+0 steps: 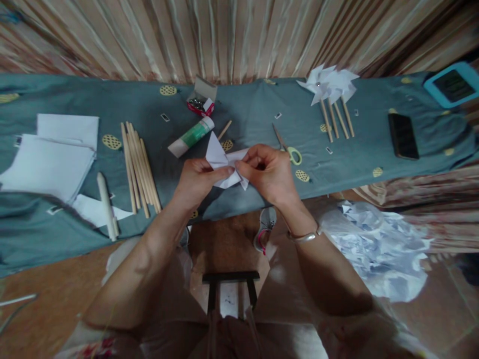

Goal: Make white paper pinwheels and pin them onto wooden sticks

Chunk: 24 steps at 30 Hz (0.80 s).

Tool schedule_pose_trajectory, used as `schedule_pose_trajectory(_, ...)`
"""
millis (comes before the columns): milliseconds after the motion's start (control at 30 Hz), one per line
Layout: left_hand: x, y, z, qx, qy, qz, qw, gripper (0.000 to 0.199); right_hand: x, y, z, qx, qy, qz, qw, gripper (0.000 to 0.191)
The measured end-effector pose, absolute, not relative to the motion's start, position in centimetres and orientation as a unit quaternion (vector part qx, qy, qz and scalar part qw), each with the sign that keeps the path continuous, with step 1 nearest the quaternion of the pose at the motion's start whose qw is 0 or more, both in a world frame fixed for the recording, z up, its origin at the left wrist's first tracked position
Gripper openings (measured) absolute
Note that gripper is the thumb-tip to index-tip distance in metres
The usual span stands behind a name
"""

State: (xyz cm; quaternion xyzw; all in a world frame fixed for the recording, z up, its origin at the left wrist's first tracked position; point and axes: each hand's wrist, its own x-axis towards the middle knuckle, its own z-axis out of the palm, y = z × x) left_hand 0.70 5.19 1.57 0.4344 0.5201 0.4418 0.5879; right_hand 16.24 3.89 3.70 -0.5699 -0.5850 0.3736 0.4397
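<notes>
A white paper pinwheel [217, 151] with folded, pointed blades is held over the table's front part. My left hand [200, 178] grips its left side, thumb pressed on the paper near the middle. On its right side my right hand [267, 169] pinches the paper with thumb and forefinger; whether a pin is between them is too small to tell. A wooden stick [225, 129] lies behind the pinwheel. A glue stick [191, 136] rests behind my left hand, and scissors [288, 145] with pale green handles lie beyond my right hand.
An open red box of pins [202, 102] stands at the back. Left are wooden sticks [139, 169], paper sheets [52, 162] and a pale cutter [107, 207]. Finished pinwheels [333, 85], a phone [403, 135] and a blue-framed device [454, 85] lie right. A bag of paper scraps [377, 249] sits below.
</notes>
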Motion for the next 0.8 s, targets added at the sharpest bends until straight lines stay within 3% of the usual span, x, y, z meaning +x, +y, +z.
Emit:
schedule_pose_trajectory(433,0.8,5.3,1.5,0.395,0.546,0.46,0.579,0.013,16.6,4.0,3.9,-0.559,-0.562,0.39,0.469,0.013)
schedule_pose_trajectory(667,0.0,5.9,1.6,0.35,0.525,0.523,0.574,0.014,21.2,6.0,3.3,-0.581,-0.509,0.304,0.557,0.014)
schedule_pose_trajectory(800,-0.4,6.2,1.5,0.338,0.5,0.557,0.57,0.017,23.3,6.4,2.1,-0.602,-0.515,0.292,0.536,0.014)
